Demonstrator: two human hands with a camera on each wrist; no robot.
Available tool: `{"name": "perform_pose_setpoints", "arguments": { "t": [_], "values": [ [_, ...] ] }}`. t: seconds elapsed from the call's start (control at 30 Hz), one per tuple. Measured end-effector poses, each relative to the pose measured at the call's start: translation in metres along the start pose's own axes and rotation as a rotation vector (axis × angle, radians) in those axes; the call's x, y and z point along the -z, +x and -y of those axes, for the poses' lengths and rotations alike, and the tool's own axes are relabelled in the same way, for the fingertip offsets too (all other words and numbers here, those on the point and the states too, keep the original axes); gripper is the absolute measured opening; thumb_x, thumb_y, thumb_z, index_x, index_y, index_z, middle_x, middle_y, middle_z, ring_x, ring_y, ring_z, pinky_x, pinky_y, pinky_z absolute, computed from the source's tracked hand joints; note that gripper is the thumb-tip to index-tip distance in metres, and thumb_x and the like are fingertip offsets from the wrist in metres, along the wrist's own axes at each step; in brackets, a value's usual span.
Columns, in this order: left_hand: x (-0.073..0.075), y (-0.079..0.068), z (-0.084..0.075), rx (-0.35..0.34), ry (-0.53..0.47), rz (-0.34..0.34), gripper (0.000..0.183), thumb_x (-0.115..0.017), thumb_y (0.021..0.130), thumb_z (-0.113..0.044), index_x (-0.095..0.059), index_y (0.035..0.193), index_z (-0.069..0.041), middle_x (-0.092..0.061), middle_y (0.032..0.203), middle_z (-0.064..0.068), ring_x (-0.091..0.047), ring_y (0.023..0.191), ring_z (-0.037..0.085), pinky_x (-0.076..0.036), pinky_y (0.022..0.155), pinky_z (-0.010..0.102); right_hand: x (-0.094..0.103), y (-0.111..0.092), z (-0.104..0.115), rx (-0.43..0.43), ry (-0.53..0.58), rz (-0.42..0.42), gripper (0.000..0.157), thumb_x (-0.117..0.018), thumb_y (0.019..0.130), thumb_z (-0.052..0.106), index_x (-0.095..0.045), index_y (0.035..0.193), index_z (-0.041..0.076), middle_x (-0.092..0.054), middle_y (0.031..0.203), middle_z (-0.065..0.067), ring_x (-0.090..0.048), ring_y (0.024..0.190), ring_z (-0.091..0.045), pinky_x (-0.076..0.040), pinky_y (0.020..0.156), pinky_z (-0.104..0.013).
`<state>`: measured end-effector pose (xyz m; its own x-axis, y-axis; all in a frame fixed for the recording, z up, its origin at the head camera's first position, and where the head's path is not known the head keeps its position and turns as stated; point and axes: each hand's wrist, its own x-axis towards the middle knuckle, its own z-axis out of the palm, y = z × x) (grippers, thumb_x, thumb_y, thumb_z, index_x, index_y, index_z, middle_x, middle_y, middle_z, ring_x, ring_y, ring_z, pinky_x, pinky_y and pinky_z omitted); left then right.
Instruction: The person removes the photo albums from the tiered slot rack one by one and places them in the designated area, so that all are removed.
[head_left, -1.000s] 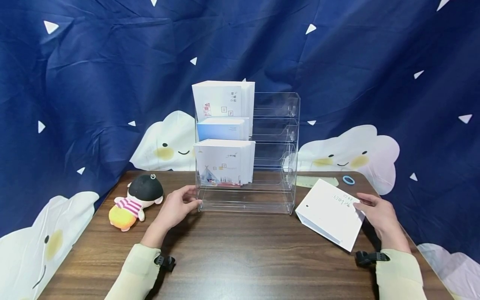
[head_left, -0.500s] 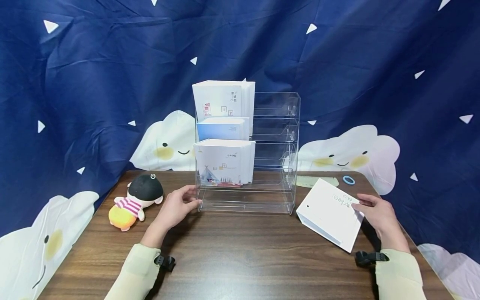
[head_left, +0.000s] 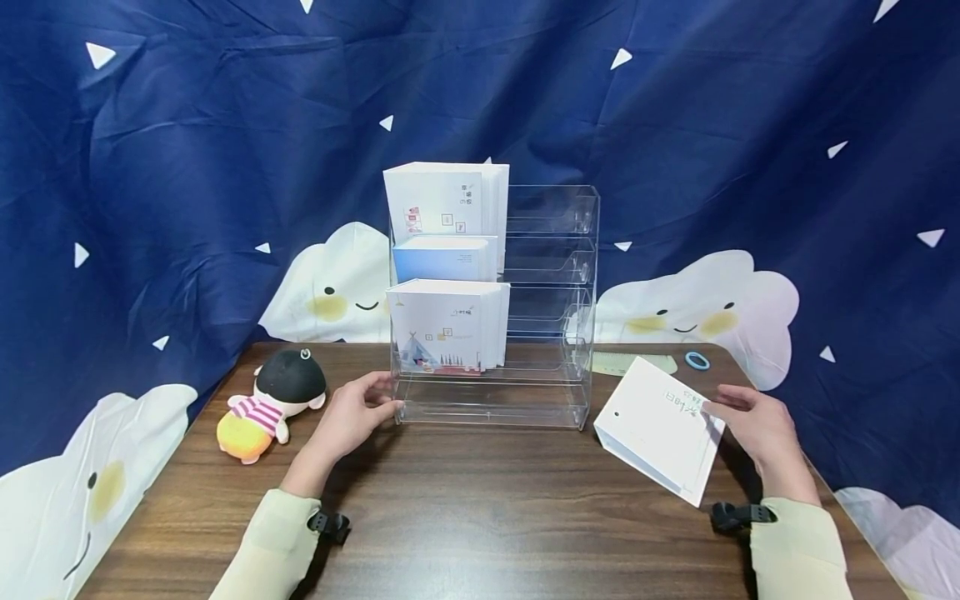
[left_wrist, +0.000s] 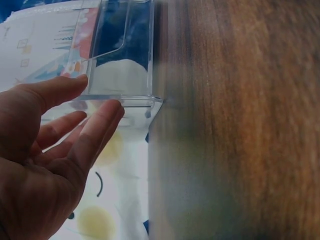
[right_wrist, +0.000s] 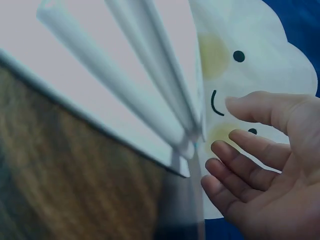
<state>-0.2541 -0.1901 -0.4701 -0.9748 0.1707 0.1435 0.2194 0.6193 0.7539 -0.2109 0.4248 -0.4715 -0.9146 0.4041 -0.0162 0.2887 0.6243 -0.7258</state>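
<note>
My left hand (head_left: 356,412) rests at the lower left corner of a clear plastic display rack (head_left: 491,412). In the left wrist view the thumb lies at its front edge and the fairly straight fingers lie along its side. White picture-covered books (head_left: 442,325) and a blue-covered book (head_left: 442,260) stand on the rack's left half. To the right of the rack a white book (head_left: 660,429) with green lettering sits on the table, its thick leaves fanned apart. My right hand (right_wrist: 265,170) is beside this book's edge, fingers loosely bent, with nothing between thumb and fingers.
A plush doll (head_left: 270,404) with a black head and striped top lies on the left of the wooden table (head_left: 480,517). Behind the white book are a pale green comb (head_left: 630,363) and a blue ring (head_left: 697,360). A blue curtain (head_left: 480,83) hangs behind the table.
The white book's right edge has shifted slightly left, away from my right hand, and its cover has turned a little. My left hand and the rack have stayed put.
</note>
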Motion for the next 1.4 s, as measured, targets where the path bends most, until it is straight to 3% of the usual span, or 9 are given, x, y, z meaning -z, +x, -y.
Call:
{"name": "perform_pose_setpoints", "arguments": {
  "t": [0.17, 0.27, 0.33, 0.4, 0.47, 0.57, 1.0, 1.1, 1.4],
  "values": [
    [0.001, 0.000, 0.001, -0.001, 0.000, -0.002, 0.050, -0.084, 0.102, -0.019, -0.068, 0.147, -0.002, -0.081, 0.129, 0.018, -0.081, 0.109, 0.026, -0.063, 0.090, 0.038, 0.005, -0.004, 0.014, 0.003, 0.013, -0.009, 0.064, -0.071, 0.110, 0.031, -0.056, 0.158, -0.008, -0.063, 0.155, -0.034, -0.060, 0.142, -0.048, -0.042, 0.073, -0.010],
    [0.001, 0.000, 0.002, 0.002, 0.006, -0.006, 0.051, -0.084, 0.102, -0.019, -0.068, 0.147, -0.003, -0.081, 0.131, 0.018, -0.081, 0.109, 0.026, -0.063, 0.091, 0.039, 0.008, -0.007, 0.023, 0.027, 0.026, -0.022, 0.065, -0.073, 0.109, 0.038, -0.060, 0.157, -0.004, -0.071, 0.148, -0.028, -0.070, 0.120, -0.020, -0.043, 0.074, -0.007],
    [0.000, 0.000, 0.002, 0.002, 0.008, -0.008, 0.051, -0.084, 0.102, -0.019, -0.068, 0.147, -0.003, -0.081, 0.131, 0.018, -0.081, 0.109, 0.026, -0.063, 0.092, 0.040, 0.012, -0.010, 0.031, 0.068, 0.048, -0.037, 0.066, -0.075, 0.108, 0.040, -0.062, 0.155, -0.003, -0.083, 0.127, -0.010, -0.064, 0.105, 0.003, -0.045, 0.074, -0.005],
    [0.000, 0.000, 0.002, -0.001, 0.011, -0.011, 0.051, -0.084, 0.102, -0.019, -0.068, 0.148, -0.003, -0.081, 0.132, 0.019, -0.081, 0.109, 0.027, -0.064, 0.093, 0.042, 0.015, -0.014, 0.039, 0.114, 0.083, -0.057, 0.065, -0.078, 0.106, 0.038, -0.064, 0.154, -0.003, -0.081, 0.106, 0.017, -0.051, 0.094, 0.020, -0.048, 0.074, -0.003],
    [0.000, 0.000, 0.002, -0.002, 0.015, -0.019, 0.051, -0.084, 0.102, -0.020, -0.068, 0.147, -0.003, -0.081, 0.131, 0.018, -0.081, 0.109, 0.027, -0.064, 0.094, 0.043, 0.018, -0.017, 0.051, 0.160, 0.129, -0.080, 0.062, -0.079, 0.105, 0.034, -0.065, 0.152, -0.005, -0.066, 0.095, 0.038, -0.053, 0.089, 0.023, -0.049, 0.073, -0.002],
    [0.000, -0.001, 0.003, 0.003, 0.021, -0.031, 0.052, -0.084, 0.101, -0.020, -0.068, 0.147, -0.003, -0.081, 0.131, 0.018, -0.082, 0.109, 0.027, -0.064, 0.095, 0.045, 0.018, -0.024, 0.071, 0.218, 0.190, -0.114, 0.058, -0.082, 0.103, 0.026, -0.067, 0.148, -0.007, -0.059, 0.088, 0.047, -0.059, 0.086, 0.024, -0.050, 0.074, -0.002],
    [0.000, 0.001, 0.002, 0.011, 0.017, -0.029, 0.053, -0.085, 0.100, -0.020, -0.069, 0.148, -0.004, -0.083, 0.130, 0.015, -0.082, 0.109, 0.024, -0.062, 0.096, 0.042, -0.005, -0.065, 0.157, 0.438, 0.238, -0.071, 0.049, -0.087, 0.100, 0.027, -0.075, 0.140, 0.002, -0.068, 0.103, 0.040, -0.067, 0.093, 0.020, -0.052, 0.082, -0.002],
    [0.000, 0.000, 0.001, 0.010, 0.016, -0.030, 0.053, -0.085, 0.100, -0.020, -0.069, 0.148, -0.005, -0.083, 0.129, 0.015, -0.082, 0.109, 0.024, -0.062, 0.097, 0.043, -0.011, -0.065, 0.173, 0.458, 0.221, -0.061, 0.048, -0.088, 0.100, 0.031, -0.077, 0.139, 0.007, -0.072, 0.110, 0.031, -0.066, 0.095, 0.020, -0.051, 0.085, -0.001],
    [-0.001, 0.001, 0.002, 0.008, 0.017, -0.026, 0.052, -0.084, 0.101, -0.020, -0.069, 0.149, -0.005, -0.082, 0.131, 0.015, -0.081, 0.111, 0.025, -0.063, 0.096, 0.044, -0.039, -0.063, 0.212, 0.498, 0.270, 0.050, 0.048, -0.084, 0.103, 0.029, -0.074, 0.143, 0.005, -0.077, 0.136, -0.021, -0.067, 0.099, 0.016, -0.054, 0.087, -0.004]
  ]
}}
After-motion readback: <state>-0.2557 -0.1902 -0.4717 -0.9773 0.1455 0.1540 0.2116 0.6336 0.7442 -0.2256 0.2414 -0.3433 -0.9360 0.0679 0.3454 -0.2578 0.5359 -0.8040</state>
